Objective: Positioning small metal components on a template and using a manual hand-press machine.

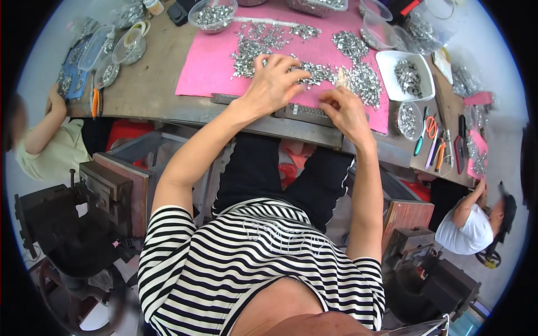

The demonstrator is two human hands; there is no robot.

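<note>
Over the heap of small silvery metal pieces (pixel 255 56) on the pink mat (pixel 207 61), my left hand (pixel 273 83) hovers with its fingers apart and bent. I see nothing held in it. My right hand (pixel 346 111) is closed in a pinch at the right end of a narrow metal strip with a row of small slots (pixel 308 111), which lies along the table's front edge. Whatever its fingertips hold is too small to make out. A second heap of metal pieces (pixel 363 84) lies just beyond the right hand.
A white tray (pixel 386 61) with metal pieces stands right of the mat, near a round clear tub (pixel 410 120). Scissors (pixel 430 127) and pliers (pixel 441 154) lie nearby. Another clear tub (pixel 213 17) stands at the back left. Co-workers (pixel 465 224) sit on both sides.
</note>
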